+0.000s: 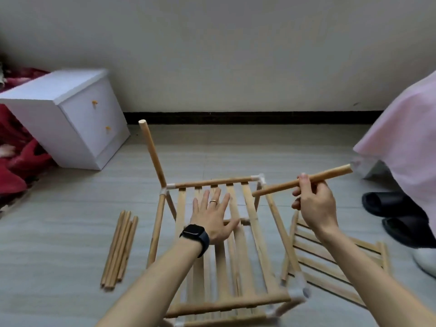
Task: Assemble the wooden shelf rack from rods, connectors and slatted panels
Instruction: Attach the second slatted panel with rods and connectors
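Head view: my left hand (213, 215) lies flat, fingers straight, on the pale wooden slatted rack shelf (250, 208); my right hand (316, 204) grips a short round wooden rod (304, 182), held near the white plastic far-right corner connector (258, 179). Risk, I judge: rod enters tilted and jams, or the push tips the light shelf if left-hand pressure slackens.

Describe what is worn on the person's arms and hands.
The left hand has a gold-coloured ring on one finger, and a black smartwatch with a dark band sits on that wrist. The right hand wears nothing visible. Both forearms are bare.
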Demonstrator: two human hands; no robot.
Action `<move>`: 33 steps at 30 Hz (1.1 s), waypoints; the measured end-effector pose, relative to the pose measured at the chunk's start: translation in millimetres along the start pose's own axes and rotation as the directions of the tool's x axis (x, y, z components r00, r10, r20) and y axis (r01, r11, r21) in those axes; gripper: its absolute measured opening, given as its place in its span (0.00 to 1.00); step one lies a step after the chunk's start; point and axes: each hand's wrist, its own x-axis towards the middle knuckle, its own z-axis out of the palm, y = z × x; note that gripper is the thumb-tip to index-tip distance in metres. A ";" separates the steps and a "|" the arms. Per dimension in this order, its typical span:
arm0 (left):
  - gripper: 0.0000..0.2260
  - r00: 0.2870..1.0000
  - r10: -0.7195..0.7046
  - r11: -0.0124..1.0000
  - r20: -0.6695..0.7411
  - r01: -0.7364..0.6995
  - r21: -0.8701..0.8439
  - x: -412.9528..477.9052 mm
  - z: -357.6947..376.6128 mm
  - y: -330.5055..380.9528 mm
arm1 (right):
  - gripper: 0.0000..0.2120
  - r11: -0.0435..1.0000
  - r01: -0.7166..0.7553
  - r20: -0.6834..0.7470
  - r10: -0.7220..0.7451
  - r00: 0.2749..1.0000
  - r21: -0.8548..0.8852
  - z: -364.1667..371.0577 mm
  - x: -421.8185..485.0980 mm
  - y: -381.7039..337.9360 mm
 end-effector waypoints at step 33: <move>0.34 0.992 -0.024 0.999 -0.122 0.019 -0.040 -2.5 35.4 -4.8 | 0.16 0.831 0.309 0.147 -0.272 0.951 -0.462 78.4 122.6 -30.4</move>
